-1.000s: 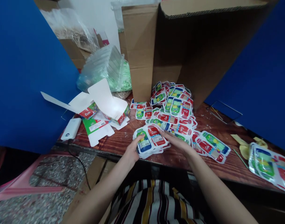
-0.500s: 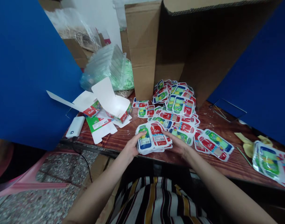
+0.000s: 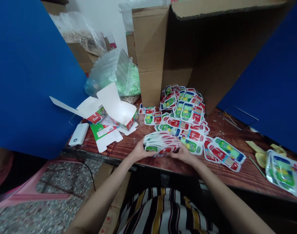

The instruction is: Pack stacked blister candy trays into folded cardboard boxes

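A stack of bottle-shaped packets [image 3: 161, 142] is upright at the front edge of the wooden table, its edges facing up. My left hand [image 3: 141, 151] closes round the stack's left end, thumb along the near face. At the right end my right hand [image 3: 184, 153] grips the same stack, its thumb in front too. Just beyond the stack lies a heap of loose packets [image 3: 187, 110] in red and green with Cola printing. To the right of my right hand rest a few more packets [image 3: 227, 152], overlapping one another.
A large open carton [image 3: 150, 55] stands behind the heap. On the left are opened printed boxes [image 3: 122, 113], a white power bank [image 3: 79, 134] with a cable, and clear plastic trays [image 3: 111, 71]. Blue panels [image 3: 33, 78] flank both sides. Further packets [image 3: 286, 172] lie at far right.
The stack has been tilted from lying face up to standing on edge between my hands. Both hands have turned with it and keep their hold.
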`<control>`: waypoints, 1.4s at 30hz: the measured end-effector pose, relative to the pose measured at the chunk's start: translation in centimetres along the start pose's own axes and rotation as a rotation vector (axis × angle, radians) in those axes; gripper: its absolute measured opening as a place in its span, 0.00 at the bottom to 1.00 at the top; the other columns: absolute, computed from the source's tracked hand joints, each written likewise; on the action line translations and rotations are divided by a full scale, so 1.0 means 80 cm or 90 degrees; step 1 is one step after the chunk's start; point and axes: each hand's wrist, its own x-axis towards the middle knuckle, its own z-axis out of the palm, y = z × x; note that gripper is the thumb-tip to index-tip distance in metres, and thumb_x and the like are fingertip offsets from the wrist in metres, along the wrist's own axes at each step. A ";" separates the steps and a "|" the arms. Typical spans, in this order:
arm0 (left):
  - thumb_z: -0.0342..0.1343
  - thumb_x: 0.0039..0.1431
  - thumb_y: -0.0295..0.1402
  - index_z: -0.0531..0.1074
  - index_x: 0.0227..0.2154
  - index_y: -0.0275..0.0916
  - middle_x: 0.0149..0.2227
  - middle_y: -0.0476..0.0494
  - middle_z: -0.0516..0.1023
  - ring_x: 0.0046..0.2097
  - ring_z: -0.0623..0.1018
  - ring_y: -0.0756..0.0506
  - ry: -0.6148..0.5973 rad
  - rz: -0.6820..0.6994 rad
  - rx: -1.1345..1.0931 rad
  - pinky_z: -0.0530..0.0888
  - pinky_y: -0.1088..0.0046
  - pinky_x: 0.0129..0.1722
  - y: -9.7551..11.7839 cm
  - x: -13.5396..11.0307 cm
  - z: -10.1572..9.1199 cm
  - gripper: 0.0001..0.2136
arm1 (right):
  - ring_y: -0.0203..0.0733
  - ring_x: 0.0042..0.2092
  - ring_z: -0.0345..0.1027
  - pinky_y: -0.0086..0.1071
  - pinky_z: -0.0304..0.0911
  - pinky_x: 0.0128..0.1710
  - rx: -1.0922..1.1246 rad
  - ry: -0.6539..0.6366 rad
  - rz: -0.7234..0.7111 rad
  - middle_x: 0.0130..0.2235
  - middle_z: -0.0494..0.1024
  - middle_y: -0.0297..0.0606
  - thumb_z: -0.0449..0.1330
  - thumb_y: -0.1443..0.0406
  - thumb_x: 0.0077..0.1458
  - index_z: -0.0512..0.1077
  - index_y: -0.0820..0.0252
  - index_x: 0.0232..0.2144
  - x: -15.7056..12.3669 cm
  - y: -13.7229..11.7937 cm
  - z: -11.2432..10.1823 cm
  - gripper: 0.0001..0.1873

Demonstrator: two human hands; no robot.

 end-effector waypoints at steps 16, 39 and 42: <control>0.70 0.40 0.35 0.64 0.53 0.38 0.52 0.38 0.73 0.53 0.73 0.41 0.062 0.071 0.007 0.68 0.62 0.56 -0.036 -0.010 0.019 0.35 | 0.48 0.53 0.67 0.46 0.59 0.58 0.066 0.083 -0.036 0.50 0.73 0.43 0.76 0.60 0.27 0.51 0.52 0.62 0.009 0.013 0.039 0.62; 0.71 0.37 0.27 0.76 0.39 0.32 0.35 0.38 0.83 0.38 0.82 0.39 0.138 -0.431 -0.353 0.77 0.61 0.44 0.042 0.052 0.009 0.21 | 0.48 0.44 0.74 0.44 0.69 0.50 0.216 -0.015 0.302 0.44 0.80 0.44 0.62 0.49 0.51 0.71 0.59 0.48 0.064 -0.075 0.018 0.26; 0.67 0.43 0.27 0.76 0.36 0.31 0.30 0.38 0.82 0.33 0.82 0.39 0.086 -0.497 -0.396 0.78 0.59 0.41 0.044 0.066 0.005 0.15 | 0.47 0.41 0.76 0.44 0.71 0.47 0.242 -0.049 0.335 0.42 0.81 0.44 0.60 0.48 0.53 0.71 0.60 0.47 0.080 -0.069 0.013 0.27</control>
